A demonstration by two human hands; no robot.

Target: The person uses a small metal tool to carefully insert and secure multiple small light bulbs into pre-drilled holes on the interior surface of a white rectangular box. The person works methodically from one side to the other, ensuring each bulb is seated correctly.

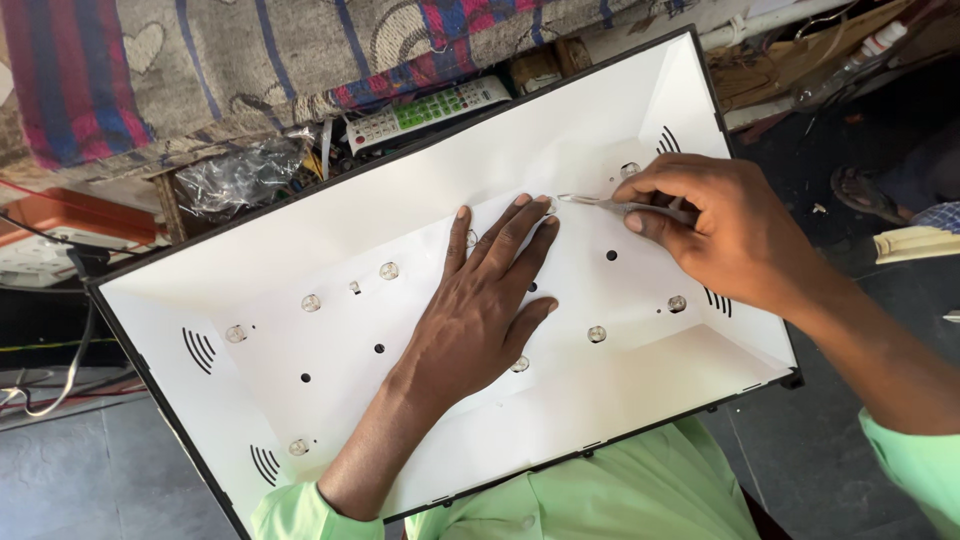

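The left hand (480, 300) lies flat with fingers spread on the white reflector sheet (420, 330) of the open panel. Just beside its fingertips, the right hand (715, 225) pinches metal tweezers (600, 203), tip touching the sheet.

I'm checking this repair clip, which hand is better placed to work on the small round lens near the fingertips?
Right, probably: the right hand holds thin metal tweezers tipped there, while the left hand lies flat on the white reflector sheet.
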